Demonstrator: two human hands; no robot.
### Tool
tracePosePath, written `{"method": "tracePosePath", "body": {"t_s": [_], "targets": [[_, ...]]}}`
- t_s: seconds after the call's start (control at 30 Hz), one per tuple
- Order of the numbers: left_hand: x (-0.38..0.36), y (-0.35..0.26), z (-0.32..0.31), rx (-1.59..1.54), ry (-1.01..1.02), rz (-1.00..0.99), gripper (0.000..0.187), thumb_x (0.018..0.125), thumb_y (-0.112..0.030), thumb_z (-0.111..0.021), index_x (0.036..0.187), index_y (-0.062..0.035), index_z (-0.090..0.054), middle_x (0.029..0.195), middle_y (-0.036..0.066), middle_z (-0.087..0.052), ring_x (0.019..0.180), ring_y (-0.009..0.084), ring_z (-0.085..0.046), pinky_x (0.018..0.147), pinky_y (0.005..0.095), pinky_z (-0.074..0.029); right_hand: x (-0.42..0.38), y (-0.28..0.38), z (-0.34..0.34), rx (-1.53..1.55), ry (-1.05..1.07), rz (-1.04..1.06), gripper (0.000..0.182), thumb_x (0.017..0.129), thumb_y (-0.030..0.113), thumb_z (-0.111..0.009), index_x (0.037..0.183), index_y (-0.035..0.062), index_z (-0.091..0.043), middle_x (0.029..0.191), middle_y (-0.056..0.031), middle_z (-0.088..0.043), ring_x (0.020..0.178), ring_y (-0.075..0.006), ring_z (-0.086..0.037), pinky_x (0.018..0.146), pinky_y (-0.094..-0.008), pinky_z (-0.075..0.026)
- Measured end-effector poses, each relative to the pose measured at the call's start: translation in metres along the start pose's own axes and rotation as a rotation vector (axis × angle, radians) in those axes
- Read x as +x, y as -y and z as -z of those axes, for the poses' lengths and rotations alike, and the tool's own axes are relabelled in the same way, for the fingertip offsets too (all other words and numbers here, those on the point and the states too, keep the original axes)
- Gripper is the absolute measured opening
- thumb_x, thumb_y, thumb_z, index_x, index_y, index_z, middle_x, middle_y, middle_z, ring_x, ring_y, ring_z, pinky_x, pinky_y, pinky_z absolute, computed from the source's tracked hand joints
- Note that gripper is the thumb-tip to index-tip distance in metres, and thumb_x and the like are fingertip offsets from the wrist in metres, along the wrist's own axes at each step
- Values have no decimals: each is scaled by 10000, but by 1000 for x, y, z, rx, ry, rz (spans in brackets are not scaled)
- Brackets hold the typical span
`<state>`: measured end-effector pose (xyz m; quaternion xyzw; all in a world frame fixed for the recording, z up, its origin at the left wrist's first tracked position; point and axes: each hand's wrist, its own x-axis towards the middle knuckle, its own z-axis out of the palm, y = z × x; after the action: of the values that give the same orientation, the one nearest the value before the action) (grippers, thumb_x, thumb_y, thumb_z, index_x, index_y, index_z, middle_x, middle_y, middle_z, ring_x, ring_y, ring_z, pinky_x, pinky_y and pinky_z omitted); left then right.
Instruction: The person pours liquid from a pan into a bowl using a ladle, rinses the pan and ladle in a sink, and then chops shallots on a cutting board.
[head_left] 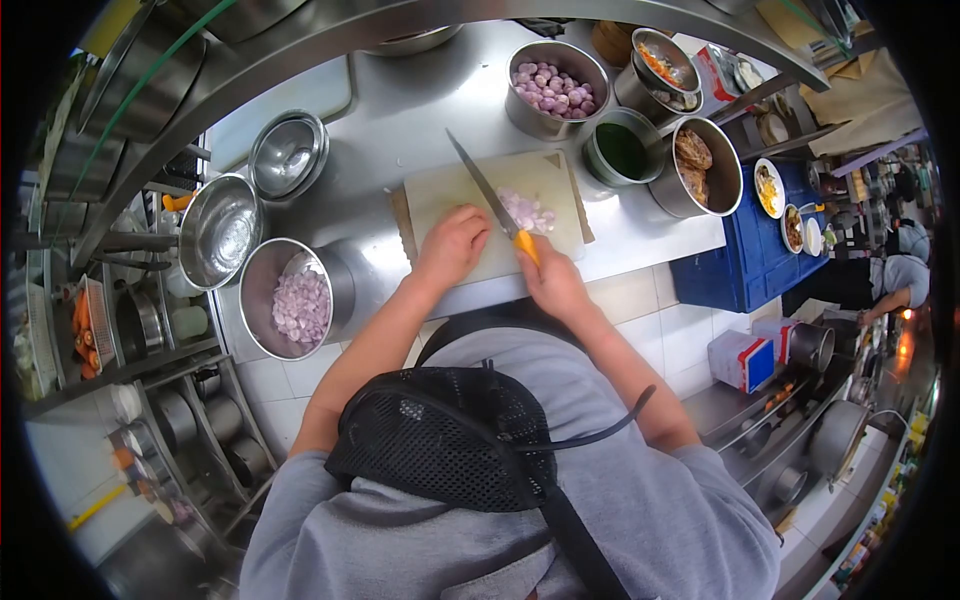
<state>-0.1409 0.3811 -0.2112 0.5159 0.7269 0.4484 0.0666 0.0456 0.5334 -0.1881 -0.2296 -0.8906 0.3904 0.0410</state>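
A knife with a long blade and yellow handle is gripped in my right hand. Its blade slants up and left over a pale cutting board. Chopped shallots lie on the board just right of the blade. My left hand rests at the board's near left, left of the knife, its fingers curled together. Whatever is under those fingers, if anything, is hidden. Left of the board stands a steel pot holding a heap of chopped shallots. Peeled whole shallots fill another steel pot behind the board.
Steel bowls sit at the left of the steel table. To the right are a container of dark green stuff and a pot of browned meat. A blue bin stands beyond the table's right edge. Another person works far right.
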Motion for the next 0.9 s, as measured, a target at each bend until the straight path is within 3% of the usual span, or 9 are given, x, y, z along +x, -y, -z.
{"method": "tracePosePath", "body": {"t_s": [0.1, 0.17, 0.27, 0.9], "targets": [[1, -5, 12, 156, -37, -43, 121, 923, -18, -798, 1040, -46, -785, 1119, 109, -736, 1070, 337, -695, 916, 425, -572, 0, 2, 2, -18, -9, 8, 356, 1126, 280, -622, 1356, 14, -574, 959, -312, -761, 913, -536, -739, 811, -620, -575], [-1, -6, 15, 149, -14, 71, 123, 920, -58, -808, 1042, -72, -797, 1070, 95, -722, 1087, 334, -669, 947, 438, -549, 1, 8, 5, -35, -5, 12, 358, 1124, 281, -624, 1355, 12, -575, 958, -308, -761, 911, -536, -739, 811, -618, -575], [2, -3, 12, 200, 17, 59, 113, 917, -59, -797, 1029, -74, -794, 1024, 92, -698, 1044, 342, -661, 935, 457, -545, 5, 18, 7, -17, 7, 7, 368, 1120, 284, -628, 1358, 7, -576, 951, -305, -759, 908, -531, -740, 808, -611, -579], [11, -18, -2, 230, 113, -4, 114, 887, -80, -754, 996, -92, -723, 1020, 86, -685, 1044, 336, -650, 938, 474, -495, 2, 16, -3, -110, -7, 4, 376, 1119, 268, -610, 1389, 8, -575, 974, -294, -774, 885, -516, -754, 801, -601, -594]]}}
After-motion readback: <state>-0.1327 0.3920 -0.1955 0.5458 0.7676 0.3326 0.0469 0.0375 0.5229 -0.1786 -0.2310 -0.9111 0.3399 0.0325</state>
